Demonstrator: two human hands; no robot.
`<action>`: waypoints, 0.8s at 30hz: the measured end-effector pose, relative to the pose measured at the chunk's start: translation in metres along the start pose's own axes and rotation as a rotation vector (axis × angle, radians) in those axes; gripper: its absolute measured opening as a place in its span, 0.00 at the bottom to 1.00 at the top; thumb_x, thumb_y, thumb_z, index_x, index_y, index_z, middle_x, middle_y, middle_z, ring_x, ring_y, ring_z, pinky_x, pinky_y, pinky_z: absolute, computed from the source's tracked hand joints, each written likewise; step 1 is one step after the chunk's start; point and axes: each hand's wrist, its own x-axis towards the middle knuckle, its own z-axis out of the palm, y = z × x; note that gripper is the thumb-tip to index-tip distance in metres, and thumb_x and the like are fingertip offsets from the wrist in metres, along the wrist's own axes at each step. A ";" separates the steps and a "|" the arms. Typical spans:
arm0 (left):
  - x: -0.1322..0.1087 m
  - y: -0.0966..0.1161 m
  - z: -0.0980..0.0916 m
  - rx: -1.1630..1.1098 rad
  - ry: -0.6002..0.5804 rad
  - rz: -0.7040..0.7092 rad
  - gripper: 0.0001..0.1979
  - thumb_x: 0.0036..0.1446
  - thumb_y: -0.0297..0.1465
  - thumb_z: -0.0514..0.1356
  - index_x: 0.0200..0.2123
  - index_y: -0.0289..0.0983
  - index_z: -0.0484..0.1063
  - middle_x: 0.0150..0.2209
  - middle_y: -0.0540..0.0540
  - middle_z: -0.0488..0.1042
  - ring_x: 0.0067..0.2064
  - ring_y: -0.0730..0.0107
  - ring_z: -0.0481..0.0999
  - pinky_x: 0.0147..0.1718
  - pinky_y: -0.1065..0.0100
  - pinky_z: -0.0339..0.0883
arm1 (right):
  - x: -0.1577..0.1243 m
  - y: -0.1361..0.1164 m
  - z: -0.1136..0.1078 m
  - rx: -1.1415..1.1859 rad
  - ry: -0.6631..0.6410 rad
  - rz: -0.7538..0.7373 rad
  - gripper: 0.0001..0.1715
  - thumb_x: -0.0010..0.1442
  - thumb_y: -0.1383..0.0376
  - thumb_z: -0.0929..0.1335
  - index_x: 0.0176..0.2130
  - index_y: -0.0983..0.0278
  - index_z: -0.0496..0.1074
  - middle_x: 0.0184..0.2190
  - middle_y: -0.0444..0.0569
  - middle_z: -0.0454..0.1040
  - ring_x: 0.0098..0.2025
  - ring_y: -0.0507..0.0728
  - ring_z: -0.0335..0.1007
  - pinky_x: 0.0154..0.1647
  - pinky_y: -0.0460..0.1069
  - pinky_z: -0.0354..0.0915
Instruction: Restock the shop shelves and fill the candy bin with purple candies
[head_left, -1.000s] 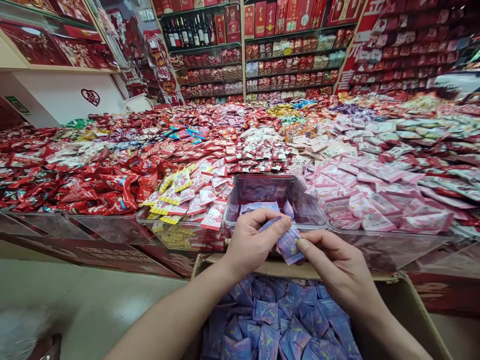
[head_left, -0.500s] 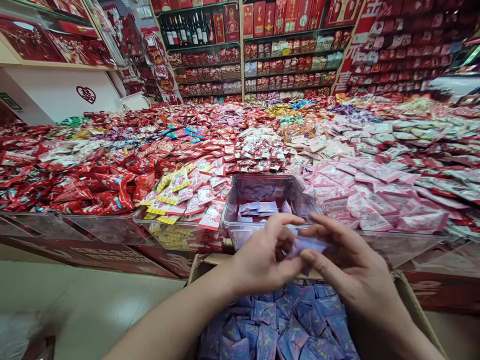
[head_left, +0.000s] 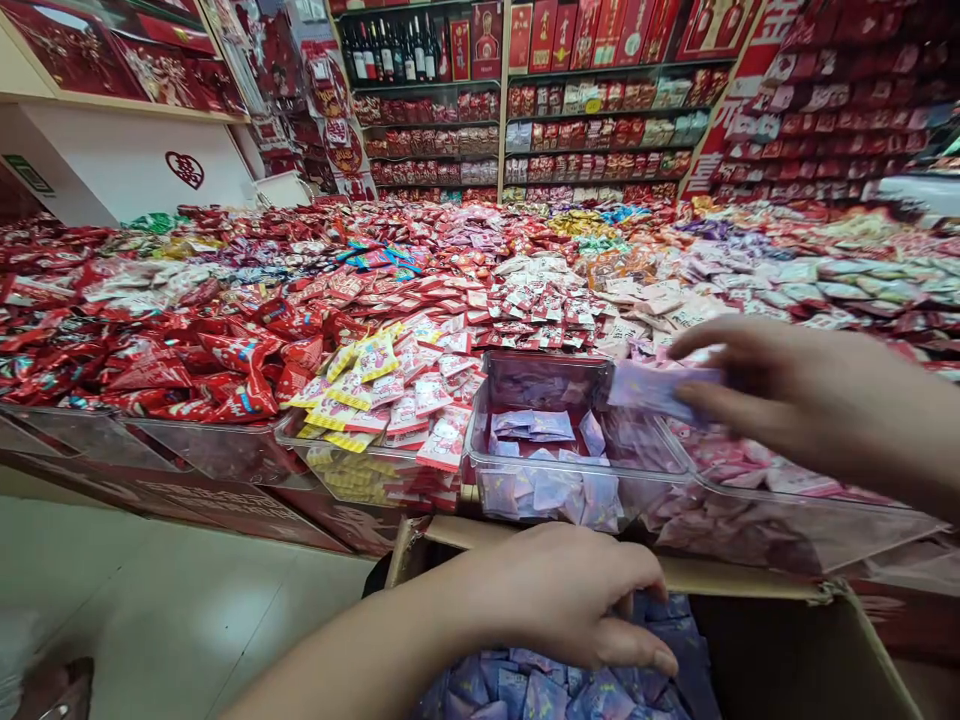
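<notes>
Two bare hands work in front of a shop display piled with small wrapped packets. The right hand (head_left: 817,400), blurred, pinches a pale purple packet (head_left: 641,388) between its thumb and fingers; the blur hides whether more than one is held. That packet is up above the right side of a clear plastic bin (head_left: 645,440), near its back corner. Inside the bin, more purple packets (head_left: 536,425) lie in a short row toward the back left, one leans on the right, and others stand against the front wall. The left hand (head_left: 574,595) is lower and nearer the viewer, over an open cardboard box (head_left: 772,650), its fingers loosely curled and released, the thumb apart from them. In the box is a heap of darker-looking purple packets (head_left: 547,695). Just left of the bin are yellow, white and pink packets (head_left: 409,400); farther left, glossy red ones (head_left: 225,370). Pink packets (head_left: 720,460) fill the bin on the right, partly behind the right hand. Across the back, shelves carry dark bottles (head_left: 390,55), red boxes (head_left: 585,35) and rows of small red packages (head_left: 615,132).
</notes>
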 end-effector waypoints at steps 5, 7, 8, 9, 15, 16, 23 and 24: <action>0.003 -0.004 0.006 0.048 0.002 0.006 0.23 0.53 0.44 0.57 0.46 0.35 0.69 0.37 0.42 0.76 0.35 0.61 0.75 0.30 0.69 0.63 | 0.067 -0.048 0.057 -0.415 -0.463 -0.134 0.11 0.49 0.72 0.65 0.34 0.69 0.76 0.32 0.60 0.77 0.39 0.63 0.73 0.37 0.49 0.64; 0.003 -0.005 0.007 0.044 -0.007 0.013 0.24 0.54 0.44 0.56 0.47 0.34 0.68 0.38 0.42 0.77 0.36 0.60 0.75 0.29 0.69 0.63 | 0.073 -0.052 0.084 -0.418 -0.498 -0.150 0.14 0.49 0.74 0.65 0.36 0.71 0.76 0.35 0.63 0.76 0.41 0.64 0.72 0.39 0.49 0.65; 0.003 -0.006 0.008 0.052 -0.013 0.017 0.24 0.54 0.45 0.56 0.48 0.33 0.68 0.38 0.42 0.77 0.37 0.60 0.76 0.30 0.69 0.63 | 0.074 -0.051 0.095 -0.412 -0.506 -0.153 0.15 0.50 0.74 0.64 0.37 0.72 0.76 0.36 0.64 0.76 0.42 0.64 0.72 0.39 0.49 0.65; 0.003 -0.006 0.008 0.068 -0.017 0.019 0.24 0.54 0.45 0.56 0.48 0.33 0.67 0.39 0.41 0.76 0.38 0.59 0.75 0.30 0.68 0.63 | 0.074 -0.050 0.105 -0.410 -0.519 -0.156 0.16 0.51 0.74 0.63 0.38 0.72 0.76 0.37 0.65 0.76 0.43 0.64 0.72 0.40 0.49 0.65; 0.002 -0.005 0.010 0.153 -0.053 0.025 0.24 0.56 0.47 0.52 0.47 0.34 0.67 0.40 0.41 0.75 0.41 0.55 0.75 0.31 0.66 0.63 | 0.072 -0.039 0.129 -0.418 -0.607 -0.115 0.22 0.53 0.76 0.58 0.43 0.73 0.74 0.42 0.65 0.74 0.44 0.65 0.72 0.37 0.51 0.67; 0.002 -0.006 0.010 0.162 -0.057 0.030 0.24 0.56 0.47 0.52 0.46 0.34 0.67 0.40 0.41 0.75 0.40 0.55 0.75 0.31 0.66 0.63 | 0.071 -0.039 0.131 -0.429 -0.622 -0.095 0.23 0.53 0.76 0.58 0.44 0.73 0.74 0.42 0.65 0.74 0.44 0.65 0.72 0.36 0.52 0.67; 0.002 -0.007 0.011 0.172 -0.062 0.043 0.24 0.56 0.47 0.51 0.45 0.34 0.68 0.39 0.41 0.75 0.40 0.56 0.75 0.30 0.66 0.63 | 0.062 -0.039 0.143 -0.489 -0.727 -0.100 0.21 0.53 0.75 0.60 0.43 0.71 0.75 0.42 0.64 0.74 0.45 0.66 0.71 0.39 0.56 0.67; 0.002 -0.007 0.010 0.163 -0.065 0.037 0.24 0.56 0.47 0.52 0.45 0.34 0.68 0.39 0.41 0.75 0.41 0.56 0.75 0.31 0.66 0.63 | 0.063 -0.039 0.142 -0.486 -0.737 -0.118 0.20 0.52 0.75 0.61 0.43 0.71 0.75 0.42 0.64 0.74 0.44 0.66 0.71 0.38 0.56 0.68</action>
